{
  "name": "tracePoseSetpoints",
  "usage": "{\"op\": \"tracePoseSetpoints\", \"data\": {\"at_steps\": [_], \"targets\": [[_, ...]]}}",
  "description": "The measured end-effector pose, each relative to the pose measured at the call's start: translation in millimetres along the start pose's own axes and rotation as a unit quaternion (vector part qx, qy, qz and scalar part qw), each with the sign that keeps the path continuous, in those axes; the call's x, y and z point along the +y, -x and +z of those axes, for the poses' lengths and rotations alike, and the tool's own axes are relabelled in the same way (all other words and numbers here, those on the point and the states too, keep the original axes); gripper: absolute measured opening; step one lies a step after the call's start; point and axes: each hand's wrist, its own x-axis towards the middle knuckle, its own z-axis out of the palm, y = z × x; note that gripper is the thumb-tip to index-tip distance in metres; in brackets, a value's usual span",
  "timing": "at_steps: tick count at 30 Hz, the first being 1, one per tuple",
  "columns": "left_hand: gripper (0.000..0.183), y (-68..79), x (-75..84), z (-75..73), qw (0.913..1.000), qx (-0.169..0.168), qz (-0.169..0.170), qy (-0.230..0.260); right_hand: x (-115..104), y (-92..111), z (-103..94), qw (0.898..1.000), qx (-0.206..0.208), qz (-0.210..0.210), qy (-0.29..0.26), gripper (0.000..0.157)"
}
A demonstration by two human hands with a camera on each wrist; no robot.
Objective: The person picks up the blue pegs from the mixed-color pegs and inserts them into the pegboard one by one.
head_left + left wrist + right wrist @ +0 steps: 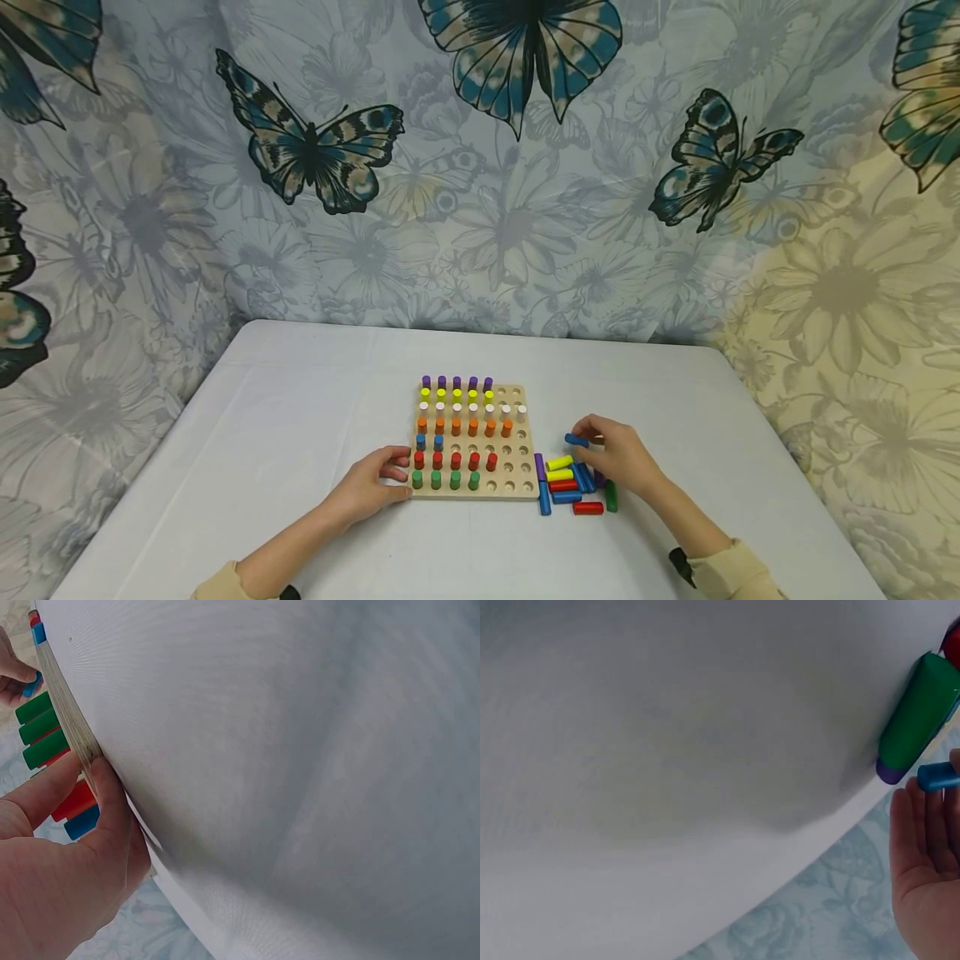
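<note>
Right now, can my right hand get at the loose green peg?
Probably yes: the green peg lies uncovered, close to the right hand, though that hand holds a blue peg and may need to set it down first.

A wooden pegboard (500, 477) is set on a white-covered table (337, 367). Its edge toward nine o'clock is held by the left hand (366, 485). From twelve o'clock down to six, purple pegs (457, 382), yellow pegs (457, 397), white pegs (473, 409), orange pegs (473, 427), blue pegs (438, 442), red pegs (456, 461) and green pegs (455, 480) are seated upright in rows. Just beside the board, at four o'clock, loose pegs (560, 476) are scattered in a cluster, bounded toward its own four o'clock by a green peg (611, 497). At the cluster's twelve o'clock side, a single blue peg (576, 440) is pinched by the right hand (618, 454). Beyond the table, at twelve o'clock, a backdrop (495, 233) is printed with butterflies and flowers.
</note>
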Motion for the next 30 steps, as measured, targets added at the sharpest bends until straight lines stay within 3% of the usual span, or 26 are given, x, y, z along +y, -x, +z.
{"op": "tracePoseSetpoints", "data": {"at_steps": [17,30], "targets": [[0.058,0.0,0.5,0.4,0.9999,0.005,-0.012,-0.005,-17,-6,10.8,0.995,0.016,0.013,-0.096,0.021],[0.058,-1.1,-0.3,0.8,1.0,0.006,-0.007,-0.003,-34,-9,14.3,0.974,-0.009,0.063,-0.215,0.024]]}}
